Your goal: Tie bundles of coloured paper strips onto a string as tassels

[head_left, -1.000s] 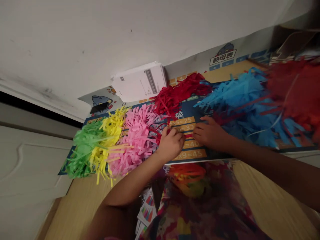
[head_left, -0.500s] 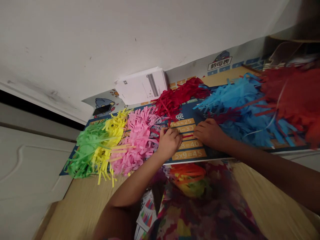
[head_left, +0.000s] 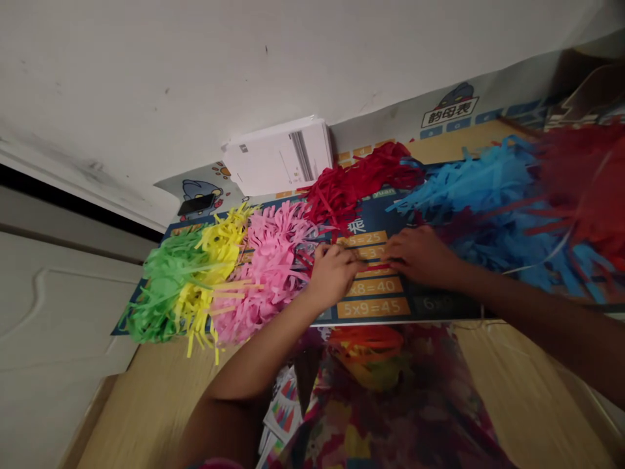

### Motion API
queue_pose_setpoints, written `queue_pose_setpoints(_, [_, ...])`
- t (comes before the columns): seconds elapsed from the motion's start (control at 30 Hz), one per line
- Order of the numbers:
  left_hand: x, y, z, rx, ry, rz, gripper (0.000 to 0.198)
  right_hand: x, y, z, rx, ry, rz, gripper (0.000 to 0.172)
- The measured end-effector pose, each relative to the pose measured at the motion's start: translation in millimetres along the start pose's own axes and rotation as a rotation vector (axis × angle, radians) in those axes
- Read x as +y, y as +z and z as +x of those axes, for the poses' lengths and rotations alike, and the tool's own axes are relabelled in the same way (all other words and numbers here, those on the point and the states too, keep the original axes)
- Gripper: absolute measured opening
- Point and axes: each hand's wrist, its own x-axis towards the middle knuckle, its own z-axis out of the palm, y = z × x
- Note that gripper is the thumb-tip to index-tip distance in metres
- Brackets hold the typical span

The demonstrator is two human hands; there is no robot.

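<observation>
Both my hands rest on a dark blue multiplication-table mat [head_left: 375, 307] with orange sum panels. My left hand [head_left: 333, 275] pinches a thin red paper strip [head_left: 377, 266], which runs across the mat. My right hand [head_left: 420, 256] lies at the strip's other end, its fingertips over it. Fringed paper bunches line the mat: green [head_left: 166, 288], yellow [head_left: 219, 251], pink [head_left: 268, 273], dark red [head_left: 349, 185], blue [head_left: 481, 185] and red [head_left: 583, 189]. The blue bunch sits just beyond my right hand, and the pink one touches my left hand.
The mat lies on a light wooden table [head_left: 527, 384] against a white wall [head_left: 244, 65]. A white paper stack [head_left: 278, 156] and a black phone [head_left: 196, 205] sit at the far edge. Blurred multicoloured fabric [head_left: 390, 404] fills the lower foreground.
My right hand has shifted slightly rightward, and the view has tilted a little. More of the mat now shows at the lower right. My left hand stays on the strip.
</observation>
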Motion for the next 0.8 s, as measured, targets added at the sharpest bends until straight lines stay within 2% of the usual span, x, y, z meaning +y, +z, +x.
queue_pose_setpoints(0.1, [3,0.7,-4,0.031,0.17,0.086,0.023,-13,-6,-2,0.014,-0.185,-0.095,0.021])
queue_pose_setpoints(0.23, [11,8.1,2,0.068,0.217,0.167,0.021,-22,-7,-1,0.002,-0.306,-0.186,0.033])
queue_pose_setpoints(0.33, [15,16.6,12,0.092,0.215,0.195,0.019,-26,-7,4,0.021,-0.283,-0.211,0.035])
queue_pose_setpoints(0.4, [17,15.8,17,0.089,0.201,0.208,0.019,-31,-10,5,0.051,-0.238,-0.22,0.035])
queue_pose_setpoints(0.47, [20,4.3,14,0.11,0.177,0.211,0.019,-41,-19,1,0.092,-0.186,-0.216,0.033])
queue_pose_setpoints(0.53, [27,-18.0,3,0.194,0.172,0.185,0.019,-55,-34,-10,0.161,-0.116,-0.211,0.032])
queue_pose_setpoints(0.6, [36,-45.7,-15,0.335,0.211,0.131,0.018,-70,-54,-22,0.214,-0.03,-0.049,0.033])
queue_pose_setpoints(0.63, [42,-59.1,-24,0.402,0.254,0.106,0.018,-76,-64,-27,0.197,0.003,0.134,0.034])
queue_pose_setpoints(0.73, [58,-86.5,-46,0.552,0.362,0.063,0.015,-90,-83,-38,-0.023,0.105,0.852,0.036])
queue_pose_setpoints(0.8, [67,-91.2,-54,0.589,0.357,0.022,0.015,-97,-82,-42,-0.125,0.239,1.186,0.036])
